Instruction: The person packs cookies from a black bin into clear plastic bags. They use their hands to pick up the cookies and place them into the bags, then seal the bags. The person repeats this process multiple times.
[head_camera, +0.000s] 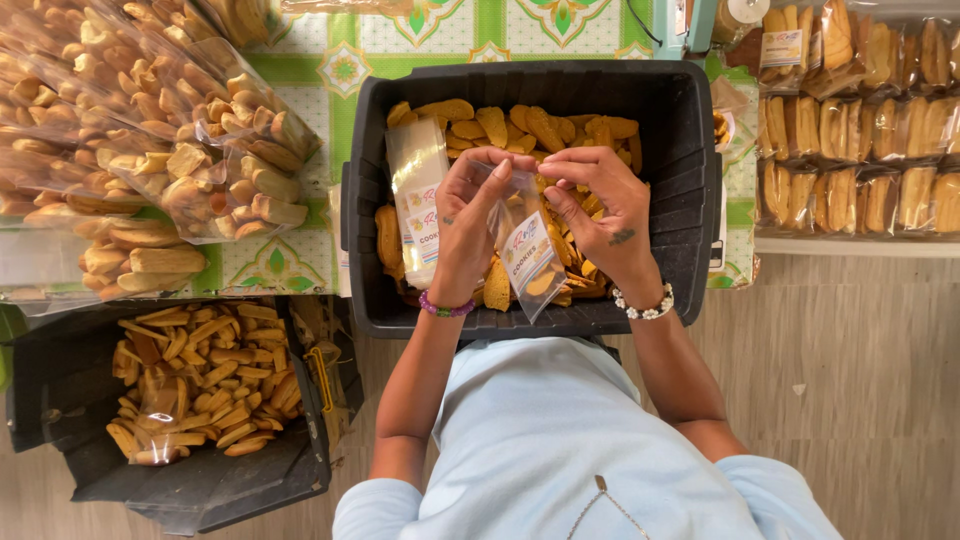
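Both my hands are over a black plastic bin (690, 190) full of flat golden cookies (530, 125). My left hand (465, 215) and my right hand (600, 205) each pinch the top edge of one small clear plastic bag (525, 250) with a printed label. The bag hangs down between them, and a cookie shows at its bottom. A stack of similar labelled bags (418, 195) lies in the bin just left of my left hand.
Large clear bags of cookies (150, 130) are piled on the patterned tablecloth at left. A second black bin (200, 480) with stick-shaped cookies sits at lower left. Packed cookie bags (860, 130) lie in rows on a shelf at right. Wooden floor shows below.
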